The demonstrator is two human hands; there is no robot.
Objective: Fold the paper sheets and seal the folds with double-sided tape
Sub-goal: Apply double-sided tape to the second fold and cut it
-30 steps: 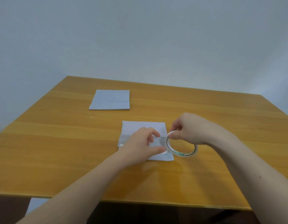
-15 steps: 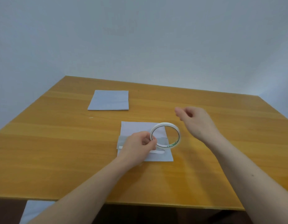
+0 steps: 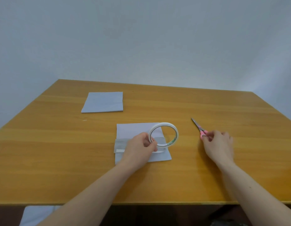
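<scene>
Plain pale wall behind; wooden table (image 3: 60, 160) filling the lower half of the view. Left hand (image 3: 139, 150) resting on a folded paper sheet (image 3: 135, 130), thumb and fingers pinching the near-left rim of a tape roll (image 3: 163, 134). Roll held upright on edge, hole facing the camera, partly over the sheet's right edge. White strip of tape (image 3: 120, 150) running along the fold, out to the left of that grip and continuing under the hand toward the roll. Right hand (image 3: 218, 144) well to the right of the roll, fingers curled onto the pink handle of scissors (image 3: 198, 127) lying on the table, blades pointing away and left. Second folded sheet (image 3: 103, 101) flat on the table, far beyond and left of the left hand.
</scene>
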